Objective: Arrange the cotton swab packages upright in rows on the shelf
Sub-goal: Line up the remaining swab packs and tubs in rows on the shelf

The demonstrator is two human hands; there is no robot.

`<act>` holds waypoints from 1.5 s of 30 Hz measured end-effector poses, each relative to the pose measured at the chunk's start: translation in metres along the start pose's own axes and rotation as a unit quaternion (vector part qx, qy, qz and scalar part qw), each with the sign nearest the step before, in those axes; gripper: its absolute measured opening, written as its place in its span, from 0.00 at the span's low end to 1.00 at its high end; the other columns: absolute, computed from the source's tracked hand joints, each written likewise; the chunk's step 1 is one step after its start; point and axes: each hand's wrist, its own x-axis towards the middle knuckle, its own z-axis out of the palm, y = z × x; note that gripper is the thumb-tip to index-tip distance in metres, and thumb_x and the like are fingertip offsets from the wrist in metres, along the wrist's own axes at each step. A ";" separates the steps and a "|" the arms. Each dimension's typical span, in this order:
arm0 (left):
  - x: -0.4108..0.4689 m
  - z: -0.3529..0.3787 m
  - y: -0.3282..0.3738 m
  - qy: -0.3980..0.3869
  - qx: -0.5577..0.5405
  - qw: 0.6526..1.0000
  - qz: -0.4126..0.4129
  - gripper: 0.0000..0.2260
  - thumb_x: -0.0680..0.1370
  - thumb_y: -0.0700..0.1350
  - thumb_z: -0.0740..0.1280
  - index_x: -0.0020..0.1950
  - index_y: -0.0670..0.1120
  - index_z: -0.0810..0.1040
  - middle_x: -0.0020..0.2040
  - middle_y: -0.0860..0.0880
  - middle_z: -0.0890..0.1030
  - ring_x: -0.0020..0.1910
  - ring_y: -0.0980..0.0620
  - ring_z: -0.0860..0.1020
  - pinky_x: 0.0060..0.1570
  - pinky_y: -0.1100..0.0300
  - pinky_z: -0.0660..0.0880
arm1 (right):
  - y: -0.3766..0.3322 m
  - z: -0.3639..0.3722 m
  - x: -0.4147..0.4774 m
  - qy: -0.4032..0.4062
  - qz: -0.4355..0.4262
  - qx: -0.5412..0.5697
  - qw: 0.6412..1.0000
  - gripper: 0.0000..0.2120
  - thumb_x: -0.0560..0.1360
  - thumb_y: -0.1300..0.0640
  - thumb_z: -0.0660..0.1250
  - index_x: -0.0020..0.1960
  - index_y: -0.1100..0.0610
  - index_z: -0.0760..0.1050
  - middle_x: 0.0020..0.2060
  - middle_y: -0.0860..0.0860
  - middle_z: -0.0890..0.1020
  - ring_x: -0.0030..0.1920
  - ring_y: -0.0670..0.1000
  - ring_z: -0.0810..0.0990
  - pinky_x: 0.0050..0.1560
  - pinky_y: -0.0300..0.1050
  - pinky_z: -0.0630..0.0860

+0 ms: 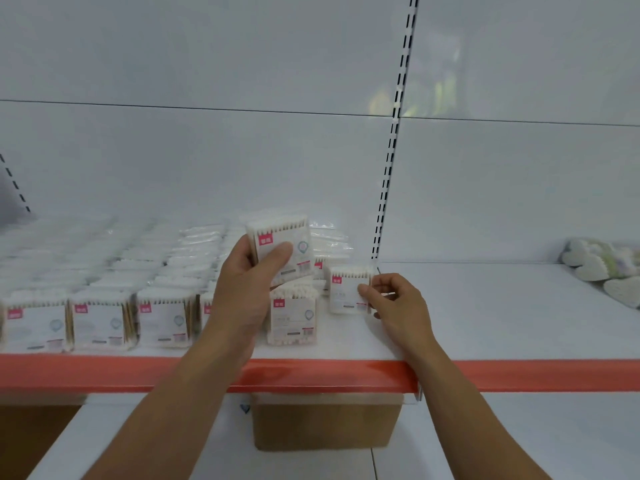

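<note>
The raised package (282, 247) gripped by the left hand (242, 289) wears clear, glossy plastic film. Pale wooden sticks and fluffy white cotton tips show through it. The standing package (348, 289) pinched by the right hand (398, 303) has the same shiny film, as do the rows (104, 317) left of the grips. Under both grips the shelf (485, 306) looks like smooth, matt white painted metal. Its front strip (311, 374) is glossy red plastic. Below the grips sits a matt brown cardboard box (325, 420).
</note>
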 end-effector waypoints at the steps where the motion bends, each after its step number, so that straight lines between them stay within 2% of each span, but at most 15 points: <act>1: 0.000 -0.001 0.001 0.000 -0.002 1.000 0.002 0.06 0.80 0.43 0.66 0.56 0.48 0.79 0.43 0.57 0.86 0.39 0.59 0.85 0.30 0.67 0.78 | 0.001 0.002 0.002 -0.005 -0.001 -0.007 1.000 0.06 0.73 0.52 0.74 0.46 0.50 0.78 0.42 0.46 0.83 0.43 0.50 0.81 0.52 0.56 0.80; 12: 0.000 -0.007 0.008 -0.022 0.038 0.999 0.010 0.07 0.80 0.41 0.66 0.58 0.45 0.78 0.46 0.52 0.86 0.40 0.57 0.85 0.31 0.67 0.78 | -0.007 0.026 0.022 -0.041 -0.016 -0.078 0.996 0.06 0.73 0.52 0.73 0.45 0.50 0.75 0.43 0.46 0.81 0.44 0.51 0.81 0.54 0.53 0.78; 17: 0.001 -0.004 0.008 -0.067 0.062 0.996 -0.002 0.06 0.81 0.44 0.65 0.56 0.46 0.79 0.48 0.50 0.86 0.44 0.53 0.86 0.38 0.60 0.82 | -0.017 0.017 0.008 -0.002 -0.021 -0.098 0.995 0.14 0.74 0.49 0.72 0.57 0.50 0.75 0.52 0.43 0.79 0.47 0.45 0.78 0.48 0.41 0.71; 20: 0.000 0.000 0.006 -0.095 0.084 0.992 0.000 0.05 0.81 0.45 0.65 0.55 0.48 0.79 0.48 0.52 0.86 0.46 0.53 0.85 0.43 0.56 0.82 | -0.035 0.006 -0.026 0.055 -0.054 0.021 0.997 0.09 0.76 0.49 0.69 0.56 0.46 0.76 0.48 0.39 0.80 0.46 0.43 0.79 0.46 0.38 0.74; 22: -0.001 0.006 0.002 -0.122 0.110 0.986 0.007 0.05 0.82 0.46 0.64 0.55 0.49 0.78 0.48 0.53 0.86 0.47 0.54 0.85 0.46 0.55 0.82 | -0.047 0.004 -0.049 0.023 -0.070 0.099 0.992 0.07 0.76 0.48 0.69 0.54 0.44 0.78 0.47 0.41 0.83 0.49 0.44 0.81 0.50 0.43 0.78; 24: -0.003 0.013 -0.003 -0.154 0.146 0.977 0.021 0.05 0.82 0.47 0.64 0.55 0.48 0.77 0.50 0.51 0.85 0.50 0.52 0.84 0.51 0.54 0.81 | -0.051 0.002 -0.064 -0.016 -0.081 0.119 0.989 0.08 0.75 0.47 0.70 0.53 0.44 0.78 0.47 0.42 0.84 0.51 0.45 0.82 0.52 0.48 0.79; 27: -0.005 0.023 -0.011 -0.207 0.186 0.960 0.039 0.04 0.83 0.47 0.63 0.54 0.49 0.76 0.51 0.49 0.83 0.51 0.52 0.82 0.55 0.54 0.78 | -0.050 -0.005 -0.069 -0.012 -0.081 0.103 0.991 0.09 0.74 0.48 0.71 0.54 0.43 0.78 0.46 0.41 0.83 0.51 0.44 0.81 0.53 0.50 0.80; 31: -0.003 0.034 -0.016 -0.253 0.244 0.933 0.075 0.04 0.83 0.49 0.63 0.49 0.57 0.73 0.44 0.63 0.81 0.45 0.64 0.78 0.48 0.64 0.73 | -0.045 -0.012 -0.068 0.001 -0.066 0.109 0.992 0.08 0.74 0.51 0.71 0.53 0.47 0.79 0.42 0.43 0.83 0.46 0.45 0.82 0.48 0.44 0.80; 33: -0.001 0.034 -0.015 -0.261 0.305 0.910 0.109 0.03 0.81 0.52 0.64 0.48 0.59 0.72 0.43 0.66 0.79 0.44 0.65 0.77 0.47 0.63 0.72 | -0.041 -0.015 -0.068 -0.003 -0.049 0.126 0.991 0.06 0.74 0.54 0.71 0.51 0.51 0.80 0.41 0.47 0.84 0.44 0.47 0.82 0.44 0.40 0.80; 34: 0.003 0.031 -0.013 -0.263 0.368 0.881 0.137 0.03 0.80 0.56 0.65 0.51 0.60 0.73 0.46 0.67 0.78 0.49 0.66 0.76 0.51 0.62 0.71 | -0.037 -0.017 -0.067 0.003 -0.039 0.129 0.991 0.05 0.74 0.55 0.72 0.50 0.52 0.80 0.41 0.48 0.84 0.44 0.49 0.82 0.43 0.40 0.79; 35: 0.008 0.027 -0.013 -0.262 0.450 0.837 0.166 0.11 0.78 0.59 0.66 0.59 0.62 0.72 0.56 0.68 0.77 0.59 0.66 0.73 0.60 0.61 0.70 | -0.033 -0.020 -0.065 0.013 -0.028 0.124 0.992 0.05 0.74 0.55 0.72 0.50 0.52 0.80 0.41 0.49 0.84 0.44 0.50 0.82 0.43 0.40 0.79; 37: 0.024 0.015 -0.015 -0.238 0.602 0.738 0.192 0.32 0.77 0.66 0.63 0.78 0.57 0.60 0.77 0.59 0.63 0.77 0.57 0.58 0.77 0.56 0.52 | -0.025 -0.026 -0.057 0.036 -0.008 0.087 0.996 0.05 0.74 0.54 0.72 0.49 0.51 0.80 0.41 0.47 0.84 0.44 0.48 0.82 0.43 0.40 0.79; 39: 0.038 0.004 -0.018 -0.241 0.665 0.684 0.178 0.40 0.77 0.68 0.61 0.81 0.54 0.49 0.82 0.54 0.52 0.80 0.54 0.47 0.78 0.54 0.42 | -0.019 -0.027 -0.049 0.044 -0.005 0.022 0.999 0.05 0.74 0.51 0.73 0.49 0.48 0.79 0.41 0.44 0.84 0.44 0.45 0.82 0.43 0.38 0.76; 42: 0.048 -0.006 -0.025 -0.267 0.702 0.640 0.160 0.40 0.78 0.66 0.61 0.82 0.53 0.46 0.82 0.53 0.47 0.81 0.53 0.45 0.79 0.53 0.41 | -0.016 -0.019 -0.037 0.022 -0.009 -0.072 0.997 0.06 0.73 0.49 0.73 0.48 0.47 0.77 0.40 0.42 0.83 0.43 0.41 0.81 0.41 0.36 0.72; 45: 0.051 -0.014 -0.030 -0.278 0.709 0.627 0.164 0.36 0.81 0.63 0.59 0.82 0.54 0.45 0.82 0.54 0.46 0.81 0.53 0.44 0.79 0.54 0.40 | -0.013 -0.006 -0.029 -0.019 -0.008 -0.139 0.990 0.07 0.74 0.48 0.72 0.47 0.47 0.75 0.41 0.42 0.82 0.42 0.40 0.79 0.40 0.35 0.70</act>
